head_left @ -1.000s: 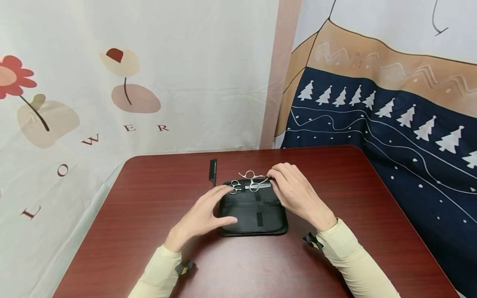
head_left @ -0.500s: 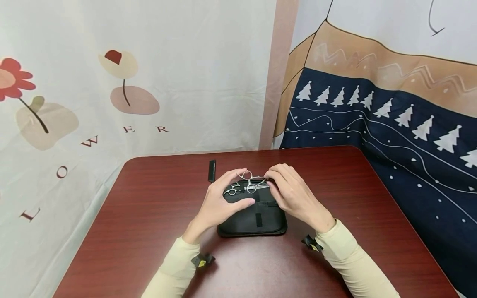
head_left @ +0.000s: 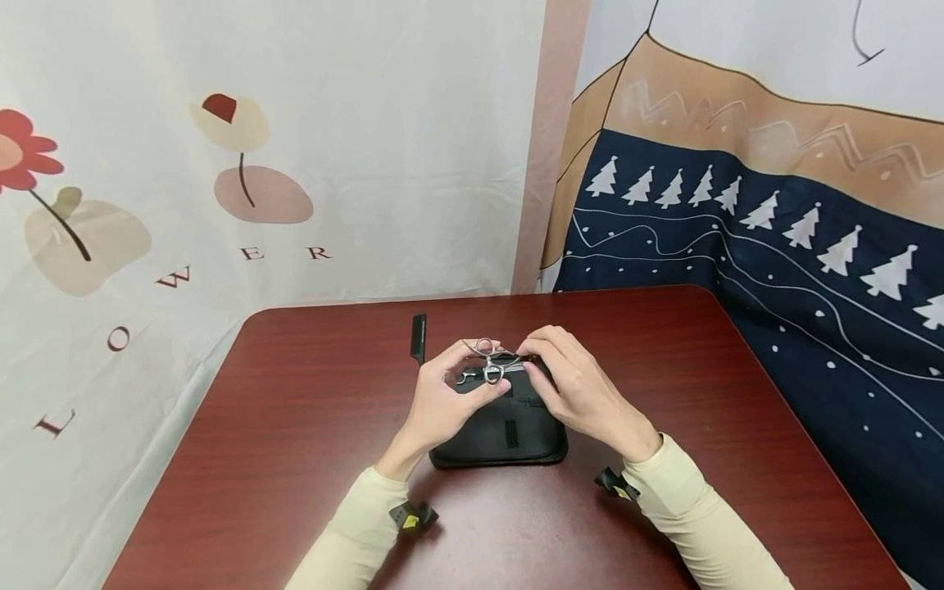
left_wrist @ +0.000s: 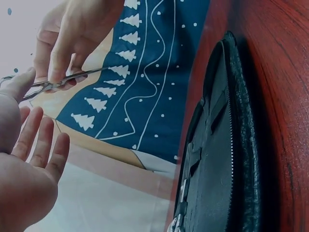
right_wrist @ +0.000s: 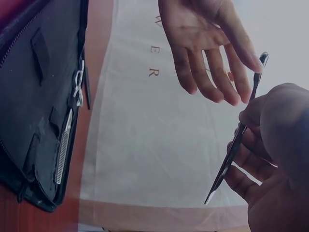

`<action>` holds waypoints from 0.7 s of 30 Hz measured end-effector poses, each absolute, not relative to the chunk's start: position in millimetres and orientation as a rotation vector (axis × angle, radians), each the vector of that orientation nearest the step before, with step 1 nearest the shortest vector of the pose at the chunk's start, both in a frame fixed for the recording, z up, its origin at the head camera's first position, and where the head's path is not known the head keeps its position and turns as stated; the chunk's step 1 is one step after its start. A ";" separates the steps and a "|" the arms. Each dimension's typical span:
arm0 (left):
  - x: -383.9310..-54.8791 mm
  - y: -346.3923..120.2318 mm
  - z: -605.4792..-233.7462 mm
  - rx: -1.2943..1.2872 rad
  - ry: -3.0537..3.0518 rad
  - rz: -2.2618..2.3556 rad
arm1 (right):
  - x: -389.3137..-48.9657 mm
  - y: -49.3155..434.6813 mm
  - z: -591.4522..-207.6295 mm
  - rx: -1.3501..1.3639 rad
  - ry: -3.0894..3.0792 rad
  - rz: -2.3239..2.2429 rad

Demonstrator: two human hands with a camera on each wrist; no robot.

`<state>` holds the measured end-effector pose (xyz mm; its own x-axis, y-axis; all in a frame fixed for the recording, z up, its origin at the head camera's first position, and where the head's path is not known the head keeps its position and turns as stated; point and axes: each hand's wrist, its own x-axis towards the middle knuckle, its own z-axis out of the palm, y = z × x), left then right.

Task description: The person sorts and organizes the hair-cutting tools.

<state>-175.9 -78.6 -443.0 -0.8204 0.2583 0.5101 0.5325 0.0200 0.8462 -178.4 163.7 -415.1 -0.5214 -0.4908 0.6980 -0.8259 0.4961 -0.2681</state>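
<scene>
My right hand [head_left: 583, 381] pinches a pair of silver hairdressing scissors [left_wrist: 72, 77] near the pivot, raised above the black zip case [head_left: 487, 430]. Their finger rings point left toward my left hand [head_left: 442, 397]. That hand's fingers are extended and spread, with its thumb tip at the rings in the right wrist view. In the head view, the rings overlap the space between its thumb and index finger. Lying open on the table, the case holds thinning shears [right_wrist: 64, 147] along its far side, their toothed blade showing.
A black comb [head_left: 419, 336] lies behind the case on the left of the reddish-brown wooden table [head_left: 295, 377]. Elastic loops and a strap [head_left: 512, 433] are fixed inside the case. Printed curtains [head_left: 413, 164] hang behind the table.
My left hand has moved right and up from the case's left edge to the scissors' rings. The right hand keeps its grip, and the scissors have shifted slightly left.
</scene>
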 end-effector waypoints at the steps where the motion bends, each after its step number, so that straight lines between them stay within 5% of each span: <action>1: -175.7 -78.4 -442.8 -0.823 -2.077 -1.898 | -178.2 163.3 -415.2 1.081 -2.200 0.814; 21: -174.1 -70.3 -446.6 -0.735 -1.918 -2.144 | -177.5 159.0 -418.5 1.197 -2.135 0.972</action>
<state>-174.1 -70.3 -446.6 -0.8635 0.1932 0.4658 0.4416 -0.1565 0.8835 -177.5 159.0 -418.5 -0.4867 -0.5106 0.7088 -0.8699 0.3576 -0.3396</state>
